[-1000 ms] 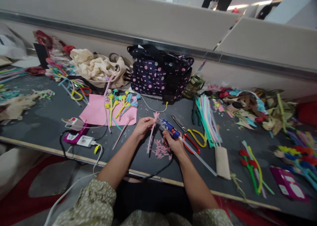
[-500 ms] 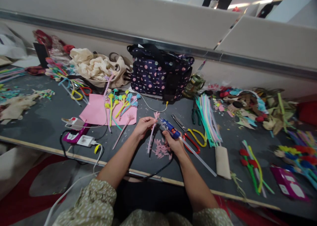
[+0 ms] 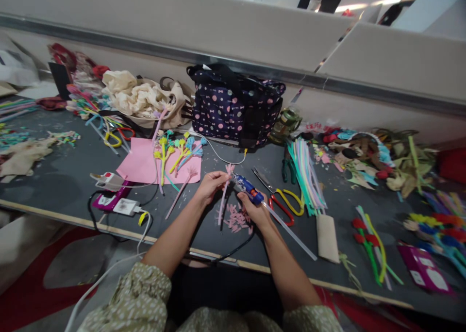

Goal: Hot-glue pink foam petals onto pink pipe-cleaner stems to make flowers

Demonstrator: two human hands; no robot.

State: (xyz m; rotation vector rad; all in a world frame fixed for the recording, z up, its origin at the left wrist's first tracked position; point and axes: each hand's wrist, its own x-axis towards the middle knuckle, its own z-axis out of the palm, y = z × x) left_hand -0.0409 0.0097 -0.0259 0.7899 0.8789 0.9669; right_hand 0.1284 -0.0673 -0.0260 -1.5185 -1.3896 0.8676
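Between the fingertips of my left hand (image 3: pixel 211 186) is a pink pipe-cleaner stem (image 3: pixel 223 203) with short pink pieces fanned at its top. My right hand (image 3: pixel 255 208) is wrapped round a blue hot glue gun (image 3: pixel 249 189); a long clear glue stick (image 3: pixel 291 232) runs out of its back end. The gun's nozzle points at the top of the pink stem, close to my left fingers; whether it touches cannot be made out. Below, on the dark table, lies a pile of short pink pipe-cleaner pieces (image 3: pixel 238 219).
Scissors with red and yellow handles (image 3: pixel 287 203) lie right of the glue gun, beside a bundle of pastel pipe cleaners (image 3: pixel 307 176). Finished-looking stems rest on pink paper (image 3: pixel 136 159). A dotted navy bag (image 3: pixel 233 104) stands behind. Cables and a power strip (image 3: pixel 112 201) lie left.
Both hands stay almost in place. The glue gun and its glue stick have tilted very slightly, and the lower end of the pink stem has shifted a little to the right.
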